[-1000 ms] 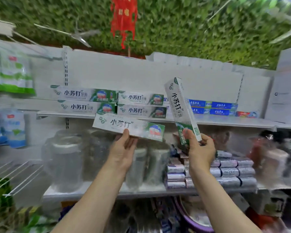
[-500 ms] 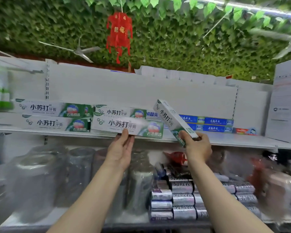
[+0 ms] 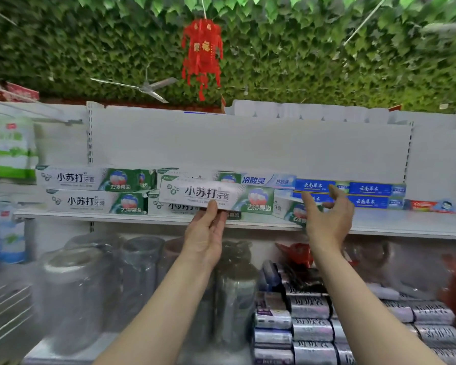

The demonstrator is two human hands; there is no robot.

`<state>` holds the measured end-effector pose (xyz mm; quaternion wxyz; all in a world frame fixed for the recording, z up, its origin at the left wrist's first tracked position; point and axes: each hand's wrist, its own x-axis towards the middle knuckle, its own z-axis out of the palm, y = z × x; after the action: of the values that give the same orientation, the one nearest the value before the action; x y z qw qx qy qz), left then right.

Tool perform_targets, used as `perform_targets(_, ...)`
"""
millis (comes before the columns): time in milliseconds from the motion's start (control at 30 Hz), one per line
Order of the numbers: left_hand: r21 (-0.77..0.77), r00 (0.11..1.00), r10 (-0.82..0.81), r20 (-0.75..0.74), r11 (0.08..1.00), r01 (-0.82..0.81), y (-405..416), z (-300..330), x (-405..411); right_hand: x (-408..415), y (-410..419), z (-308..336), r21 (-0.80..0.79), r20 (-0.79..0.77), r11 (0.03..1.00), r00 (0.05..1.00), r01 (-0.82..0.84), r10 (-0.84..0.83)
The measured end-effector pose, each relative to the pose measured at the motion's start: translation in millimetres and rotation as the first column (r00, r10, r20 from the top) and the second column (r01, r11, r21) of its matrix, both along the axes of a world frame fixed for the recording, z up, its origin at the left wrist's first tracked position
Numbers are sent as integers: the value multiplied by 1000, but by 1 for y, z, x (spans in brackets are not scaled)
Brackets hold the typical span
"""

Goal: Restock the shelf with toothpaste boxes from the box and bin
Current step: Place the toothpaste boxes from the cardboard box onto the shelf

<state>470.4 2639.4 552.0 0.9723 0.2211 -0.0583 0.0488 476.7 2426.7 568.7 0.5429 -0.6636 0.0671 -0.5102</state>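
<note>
Head view, shelf level.

Left hand point(image 3: 207, 233): raised to the front of the white shelf point(image 3: 406, 225). Thumb and fingers pinch the lower edge of a white-and-green toothpaste box point(image 3: 216, 197). Box is held level, lengthwise along the shelf front, in front of the second stack of like boxes point(image 3: 169, 204), partly covering it.

Right hand point(image 3: 329, 222): raised beside the left one, fingers spread and mostly straight, gripping nothing. Fingertips sit at a second white-and-green box point(image 3: 292, 210), which lies on the shelf, angled end-on toward the camera, just right of the held box. Contact between fingers and this box cannot be confirmed; the hand covers the box's right end.

Shelf stock, left to right:
- two stacked white-and-green boxes at far left point(image 3: 95, 191)
- the second stack, behind the held box
- a pale blue box point(image 3: 263, 180) in the upper row, behind
- dark blue boxes point(image 3: 374, 194), stacked two high, partly behind the right hand
- a small red-and-white box point(image 3: 429, 206) at far right

Lower shelf: clear-wrapped containers point(image 3: 77, 291), blurred; silver packs point(image 3: 311, 322) stacked at right.

Above: leafy green ceiling cover, a red lantern point(image 3: 202, 52) hanging, a ceiling fan point(image 3: 145, 88)
</note>
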Motion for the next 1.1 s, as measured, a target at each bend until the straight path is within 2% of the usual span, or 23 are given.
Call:
perform_targets(67,-17,1000,-22,-1,1000,22,2,3,3,-5,16,8,-16,-6,970,971,-241,241)
perform_targets(167,-10,998,-44,33,999,44,8,8,11,-11,38,19,2,-119,815,809,-579,575)
perform_targets(267,52,996,-32,82,998,28,16,16,16,-6,49,24,11,-117,728,722,-686,682)
perform_targets(367,288,995,44,88,955,-68,31,23,23,3,61,29,91,-28,708,709,-700,704)
perform_targets(400,418,989,121,81,897,-143,37,26,25,7,66,31,111,4,704,708,-702,706)
perform_targets(467,625,947,300,111,720,-302,51,31,30,18,74,31,141,43,707,717,-694,695)
perform_targets(567,731,831,503,237,471,-493,73,32,31,36,84,30,162,57,718,733,-677,678)
perform_targets(600,755,778,548,306,358,-549,80,31,33,42,88,30,167,51,724,739,-669,672)
perform_targets(700,782,647,542,536,-31,-622,95,23,44,58,99,25,148,4,754,763,-640,647)
perform_targets(767,763,624,473,622,-187,-619,100,19,50,71,104,18,120,-41,780,782,-614,622)
perform_targets(867,712,598,396,697,-282,-643,99,17,57,76,110,11,85,-111,855,848,-511,518)
perform_targets(967,678,566,376,733,-338,-653,95,15,62,61,120,7,3,-13,963,963,-268,268)
perform_targets(1033,665,550,376,745,-362,-653,92,15,64,52,128,1,-70,55,985,985,-159,163)
perform_targets(1100,661,549,370,749,-378,-648,89,13,65,52,135,-7,-132,36,980,987,-150,156)
